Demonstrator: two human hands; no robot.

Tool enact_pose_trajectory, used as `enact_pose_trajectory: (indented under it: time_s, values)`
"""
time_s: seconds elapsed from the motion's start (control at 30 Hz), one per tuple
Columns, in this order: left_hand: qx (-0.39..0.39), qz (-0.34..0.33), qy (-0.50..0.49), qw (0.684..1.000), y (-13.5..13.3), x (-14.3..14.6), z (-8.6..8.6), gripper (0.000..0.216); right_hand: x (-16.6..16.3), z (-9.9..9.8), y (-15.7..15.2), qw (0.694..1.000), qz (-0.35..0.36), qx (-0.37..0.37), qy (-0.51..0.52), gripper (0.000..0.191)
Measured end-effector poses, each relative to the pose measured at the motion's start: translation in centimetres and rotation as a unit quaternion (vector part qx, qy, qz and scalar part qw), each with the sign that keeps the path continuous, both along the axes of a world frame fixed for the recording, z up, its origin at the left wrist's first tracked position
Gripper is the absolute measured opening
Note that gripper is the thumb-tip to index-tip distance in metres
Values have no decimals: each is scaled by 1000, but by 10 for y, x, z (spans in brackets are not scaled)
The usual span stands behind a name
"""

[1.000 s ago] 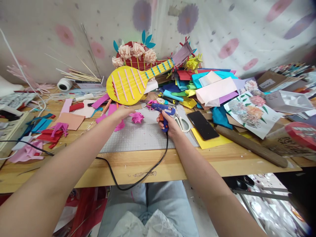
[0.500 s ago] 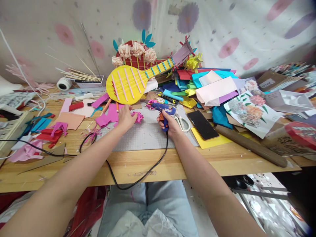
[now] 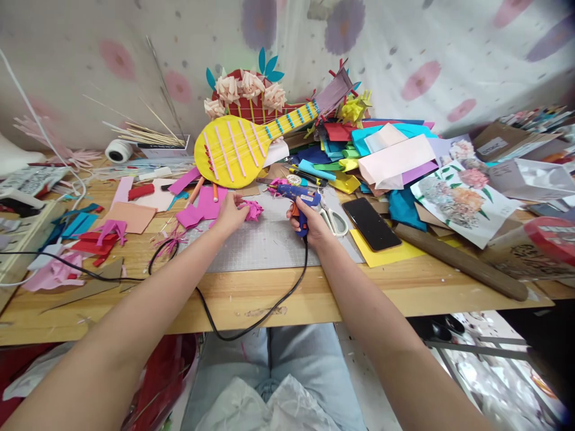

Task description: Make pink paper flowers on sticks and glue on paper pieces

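My left hand [image 3: 230,214] pinches a small pink paper flower [image 3: 252,210] that rests on the grey cutting mat [image 3: 265,244]. My right hand [image 3: 309,226] is wrapped round the handle of a blue glue gun [image 3: 294,196], whose nozzle points left, a short way from the flower. The gun's black cord [image 3: 251,323] runs off the table's front edge and loops back to the left. A yellow paper guitar [image 3: 238,149] lies just behind the mat.
Scissors [image 3: 333,220] and a black phone [image 3: 371,223] lie right of the glue gun, on yellow paper. A heap of coloured paper [image 3: 386,158] fills the back right. A wooden rolling pin [image 3: 462,263] lies to the right. Pink and red scraps [image 3: 108,230] litter the left.
My left hand moved right from the pink scraps to the pink flower and took hold of it. The black cord on the left shifted. My right hand kept still on the glue gun.
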State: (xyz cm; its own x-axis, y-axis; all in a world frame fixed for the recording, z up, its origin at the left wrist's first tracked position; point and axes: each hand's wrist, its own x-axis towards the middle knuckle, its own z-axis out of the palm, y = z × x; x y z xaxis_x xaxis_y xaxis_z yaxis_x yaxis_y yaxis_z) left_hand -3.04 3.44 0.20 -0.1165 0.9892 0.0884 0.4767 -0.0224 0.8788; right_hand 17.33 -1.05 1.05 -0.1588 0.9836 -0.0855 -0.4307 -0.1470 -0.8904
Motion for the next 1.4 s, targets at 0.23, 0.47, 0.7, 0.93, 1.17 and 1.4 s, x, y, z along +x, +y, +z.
enact_pose_trajectory:
  time_s: [0.23,0.47,0.7,0.93,1.17,1.4]
  values:
    - [-47,17,-58,997,-4,6,5,34,0,-1,-1,1000,-6,-2,-6,41]
    - [-69,38,-84,993,-4,5,11,33,-1,0,-1,1000,-12,-4,-4,41]
    - [-69,22,-90,993,1,7,8,35,-1,1,-2,1000,-2,4,7,42]
    - [-64,19,-75,995,0,9,8,34,-1,-1,-1,1000,-8,-2,1,41]
    - [-53,27,-53,997,-1,10,5,34,0,-2,0,1000,-11,-6,3,42]
    - [-49,50,-8,998,6,12,-1,42,0,-2,0,1000,-12,-4,6,42]
